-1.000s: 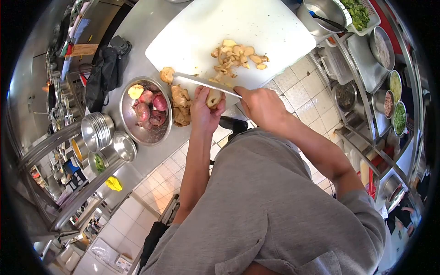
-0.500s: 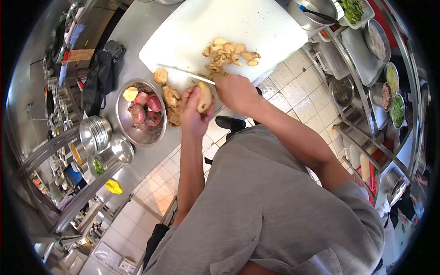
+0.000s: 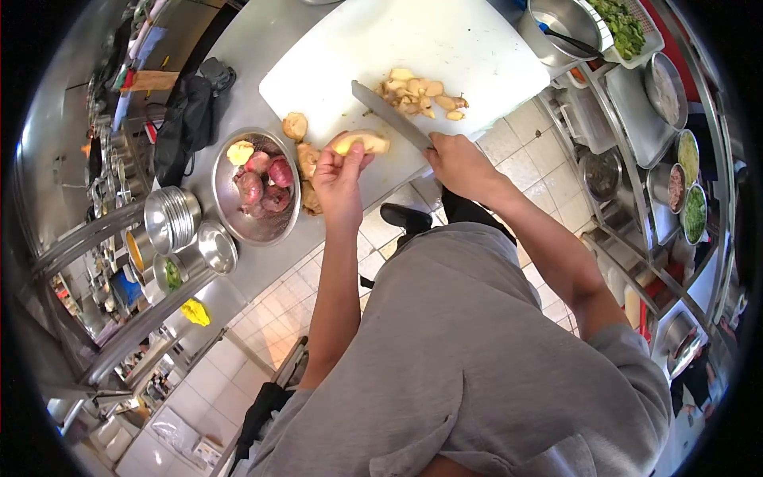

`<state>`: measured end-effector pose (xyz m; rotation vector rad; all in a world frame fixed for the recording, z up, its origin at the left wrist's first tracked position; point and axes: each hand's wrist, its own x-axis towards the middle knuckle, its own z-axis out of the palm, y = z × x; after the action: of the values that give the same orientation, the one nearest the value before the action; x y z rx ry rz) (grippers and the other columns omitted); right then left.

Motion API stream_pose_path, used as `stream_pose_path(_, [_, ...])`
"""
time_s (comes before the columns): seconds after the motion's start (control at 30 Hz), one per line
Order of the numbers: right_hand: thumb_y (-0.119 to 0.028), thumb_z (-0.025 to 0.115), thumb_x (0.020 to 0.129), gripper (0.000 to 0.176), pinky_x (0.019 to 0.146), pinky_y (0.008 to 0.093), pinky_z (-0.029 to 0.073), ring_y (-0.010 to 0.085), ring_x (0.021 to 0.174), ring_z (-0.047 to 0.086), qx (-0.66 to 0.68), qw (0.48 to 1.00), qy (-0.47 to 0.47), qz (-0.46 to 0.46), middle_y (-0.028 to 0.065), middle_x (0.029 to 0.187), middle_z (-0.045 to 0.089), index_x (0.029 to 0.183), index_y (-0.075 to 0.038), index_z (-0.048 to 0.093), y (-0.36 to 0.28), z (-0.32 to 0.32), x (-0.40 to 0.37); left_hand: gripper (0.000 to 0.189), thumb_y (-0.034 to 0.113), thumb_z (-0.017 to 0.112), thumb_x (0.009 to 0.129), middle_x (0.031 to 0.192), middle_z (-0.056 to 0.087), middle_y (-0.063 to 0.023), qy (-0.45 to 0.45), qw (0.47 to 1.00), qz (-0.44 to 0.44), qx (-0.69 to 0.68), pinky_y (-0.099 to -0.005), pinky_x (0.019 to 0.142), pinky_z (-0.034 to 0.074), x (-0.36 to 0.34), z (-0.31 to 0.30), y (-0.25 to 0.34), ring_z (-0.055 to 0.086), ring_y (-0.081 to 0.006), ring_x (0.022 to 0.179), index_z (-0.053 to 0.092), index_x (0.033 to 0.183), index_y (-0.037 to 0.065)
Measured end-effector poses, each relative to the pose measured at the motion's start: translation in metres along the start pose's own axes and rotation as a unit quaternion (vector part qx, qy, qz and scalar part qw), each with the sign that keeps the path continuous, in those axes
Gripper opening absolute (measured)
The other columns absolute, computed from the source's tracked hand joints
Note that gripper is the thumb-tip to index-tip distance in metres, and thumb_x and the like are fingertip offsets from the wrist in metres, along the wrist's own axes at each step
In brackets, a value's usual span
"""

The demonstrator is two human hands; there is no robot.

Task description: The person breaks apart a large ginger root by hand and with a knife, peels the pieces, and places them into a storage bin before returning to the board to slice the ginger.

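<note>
My left hand [image 3: 342, 171] is closed around a partly peeled piece of ginger [image 3: 367, 143], pale yellow on its upper side, held over the near edge of the white cutting board [image 3: 318, 75]. In my right hand [image 3: 462, 165] is a kitchen knife [image 3: 393, 118], its broad blade pointing up and left across the board. The blade is apart from the held ginger. Ginger peelings and trimmings [image 3: 417, 94] lie in a pile beside the blade. Unpeeled ginger [image 3: 308, 163] sits left of my left hand, and a cut piece of ginger [image 3: 295, 126] rests at the board's left edge.
A perforated metal bowl [image 3: 230, 219] with red onions [image 3: 276, 199] and a yellow piece stands at left on the steel counter [image 3: 250, 60]. Stacked metal bowls [image 3: 172, 219] are nearer. On the right, a rack holds a metal pot [image 3: 560, 48] and food containers [image 3: 694, 211].
The knife has swung away from the ginger, its blade now lying more broadly in view over the board. My left hand has turned the ginger from upright to roughly level.
</note>
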<state>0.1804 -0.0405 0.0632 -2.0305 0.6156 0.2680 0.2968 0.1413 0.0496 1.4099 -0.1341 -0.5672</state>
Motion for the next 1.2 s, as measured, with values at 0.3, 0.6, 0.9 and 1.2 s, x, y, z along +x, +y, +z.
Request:
stream_pose_path(0.3, [-0.005, 0.053, 0.09, 0.017, 0.061, 0.0498, 0.057, 0.0424, 0.066, 0.07, -0.173, 0.982, 0.026, -0.065, 0.0258, 0.068, 0.067, 0.103, 0.006, 0.056, -0.017, -0.009, -0.053, 0.033, -0.004, 0.07, 0.09, 0.108, 0.069, -0.0164, 0.051, 0.959, 0.147, 0.236, -0.0301, 0.086, 0.057, -0.007, 0.019, -0.036, 0.069, -0.0183, 0.098, 0.054, 0.119, -0.008])
stream_pose_path(0.6, [-0.001, 0.052, 0.088, 0.02, 0.062, 0.0492, 0.058, 0.0408, 0.068, 0.072, -0.187, 0.981, -0.022, -0.053, 0.0247, 0.071, 0.068, 0.106, 0.006, 0.056, -0.024, -0.011, -0.053, 0.03, -0.003, 0.072, 0.088, 0.101, 0.071, -0.0164, 0.073, 0.944, 0.155, 0.28, -0.0297, 0.081, 0.058, -0.005, 0.023, -0.036, 0.071, -0.0173, 0.09, 0.057, 0.113, -0.009])
stream_pose_path(0.9, [-0.006, 0.053, 0.091, 0.012, 0.065, 0.0516, 0.056, 0.0434, 0.07, 0.07, -0.145, 0.984, 0.052, -0.088, 0.0269, 0.072, 0.067, 0.094, 0.004, 0.059, -0.012, 0.021, 0.016, 0.027, -0.006, 0.067, 0.09, 0.11, 0.068, -0.0156, 0.055, 0.972, 0.119, 0.194, -0.0286, 0.085, 0.056, -0.01, 0.019, -0.025, 0.068, -0.0181, 0.098, 0.058, 0.116, -0.008])
stream_pose_path(1.2, [-0.01, 0.056, 0.095, 0.012, 0.057, 0.053, 0.052, 0.0449, 0.062, 0.066, -0.127, 0.985, 0.047, -0.104, 0.0246, 0.064, 0.063, 0.095, 0.002, 0.055, -0.017, 0.007, -0.023, 0.026, -0.003, 0.07, 0.09, 0.099, 0.07, -0.0112, 0.046, 0.968, 0.091, 0.228, -0.0274, 0.079, 0.055, -0.012, 0.01, -0.019, 0.067, -0.0131, 0.089, 0.061, 0.113, -0.006])
